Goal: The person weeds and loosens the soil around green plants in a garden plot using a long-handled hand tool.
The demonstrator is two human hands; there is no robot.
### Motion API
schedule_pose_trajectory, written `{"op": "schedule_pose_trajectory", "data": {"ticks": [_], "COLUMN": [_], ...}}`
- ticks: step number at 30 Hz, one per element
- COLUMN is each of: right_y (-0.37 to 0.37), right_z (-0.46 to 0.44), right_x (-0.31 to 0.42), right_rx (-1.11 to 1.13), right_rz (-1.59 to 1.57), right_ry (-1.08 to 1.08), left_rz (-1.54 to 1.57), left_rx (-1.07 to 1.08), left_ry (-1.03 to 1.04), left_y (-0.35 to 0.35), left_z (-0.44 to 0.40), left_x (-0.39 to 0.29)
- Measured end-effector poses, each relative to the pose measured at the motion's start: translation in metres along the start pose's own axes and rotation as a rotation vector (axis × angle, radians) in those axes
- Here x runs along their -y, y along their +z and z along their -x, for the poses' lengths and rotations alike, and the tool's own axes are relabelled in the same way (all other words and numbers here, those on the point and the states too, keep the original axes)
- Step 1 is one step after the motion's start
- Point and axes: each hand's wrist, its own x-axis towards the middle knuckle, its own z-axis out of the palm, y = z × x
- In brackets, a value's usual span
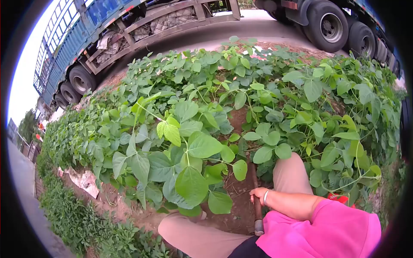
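Note:
My right hand [259, 195] is wrapped round a wooden tool handle [257, 211] between my knees. The handle runs from a grey end [258, 228] near my body away into the leaves, where the tool's working end is hidden. A silver bracelet [265, 198] circles my right wrist, and the forearm passes over my right leg. Broad-leaved green plants [191, 185] stand just past the hand on the left, with more plants [273, 137] close by on the right. Bare brown soil [238, 189] shows beneath the handle. My left hand is out of sight.
Dense leafy rows spread ahead and to both sides. Beyond them, a blue truck [64, 64] and large wheels [329, 26] stand on a paved road. A pale crumpled sheet [84, 182] lies on the soil at left, and something red [337, 198] is beside my right leg.

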Motion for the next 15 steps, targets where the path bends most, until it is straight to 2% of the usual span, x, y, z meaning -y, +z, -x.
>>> {"op": "schedule_pose_trajectory", "data": {"ticks": [2,3,4,5,6,7,8,9,10,11,13,14,15], "right_y": [0.000,-0.002,0.001,0.005,0.005,0.006,0.007,0.009,0.012,0.014,0.011,0.011,0.011], "right_z": [0.004,-0.003,0.001,-0.002,-0.009,-0.016,-0.019,-0.018,-0.014,-0.009,-0.008,-0.016,-0.024], "right_x": [0.000,0.002,0.003,0.002,0.003,-0.001,-0.004,-0.004,-0.006,-0.005,-0.004,-0.003,0.002], "right_rx": [0.033,0.081,0.102,0.029,0.046,0.062,0.059,0.060,0.060,0.062,0.051,0.016,-0.011], "right_rz": [-0.009,0.067,0.037,-0.052,-0.060,-0.068,-0.060,-0.054,-0.124,-0.193,-0.132,-0.132,-0.135], "right_ry": [-0.019,0.094,0.101,0.096,0.028,-0.035,-0.064,-0.064,-0.034,-0.005,0.070,-0.005,-0.086], "left_rz": [-0.035,-0.081,-0.090,-0.077,-0.039,-0.129,-0.235,-0.348,-0.273,0.068,0.662,0.924,0.920], "left_rx": [-0.036,-0.015,-0.031,-0.044,-0.021,0.031,0.303,0.514,0.539,0.240,0.039,-0.147,-0.139], "left_ry": [-0.044,-0.121,-0.156,-0.146,-0.455,-1.030,-1.216,-1.310,-1.511,-1.843,-2.324,-2.234,-2.219], "left_y": [0.000,-0.006,-0.003,0.003,0.002,0.007,0.008,0.013,0.021,0.034,0.042,0.043,0.040], "left_z": [0.010,0.016,0.025,0.027,0.066,0.111,0.168,0.238,0.300,0.352,0.358,0.358,0.354], "left_x": [-0.006,-0.018,-0.023,-0.025,-0.012,-0.006,0.014,0.021,0.022,0.017,0.006,0.006,0.009]}}
